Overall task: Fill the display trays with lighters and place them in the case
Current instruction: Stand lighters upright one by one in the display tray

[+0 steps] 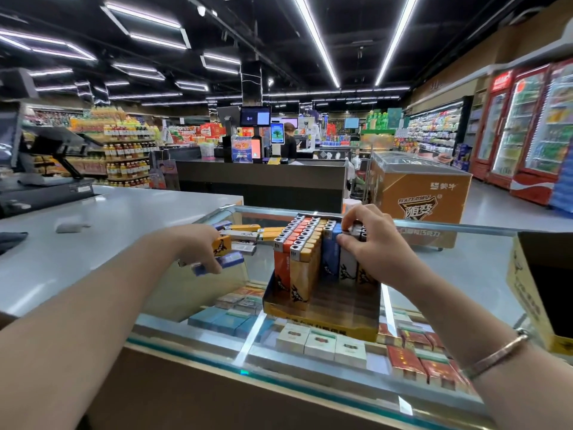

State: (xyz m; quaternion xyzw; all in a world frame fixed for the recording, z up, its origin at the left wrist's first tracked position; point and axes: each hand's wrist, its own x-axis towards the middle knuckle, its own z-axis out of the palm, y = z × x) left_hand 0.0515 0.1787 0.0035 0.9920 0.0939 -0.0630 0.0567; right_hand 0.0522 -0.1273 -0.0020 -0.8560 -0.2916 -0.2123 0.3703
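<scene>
A yellow cardboard display tray (322, 321) stands on the glass case top (434, 274). Upright rows of orange, yellow, blue and white lighters (297, 259) fill its back and left part; its front right floor is bare. My right hand (375, 243) pinches the tops of the lighters in the right-hand row. My left hand (201, 246) holds a few loose lighters (223, 252), one orange and one blue, left of the tray. More loose lighters (245, 232) lie on the glass behind that hand.
Cigarette packs (322, 342) lie under the glass inside the case. An open yellow carton (539, 293) stands at the right edge. A grey counter (93, 231) with a till lies to the left. Beyond are a checkout, a person, a freezer chest and drink fridges.
</scene>
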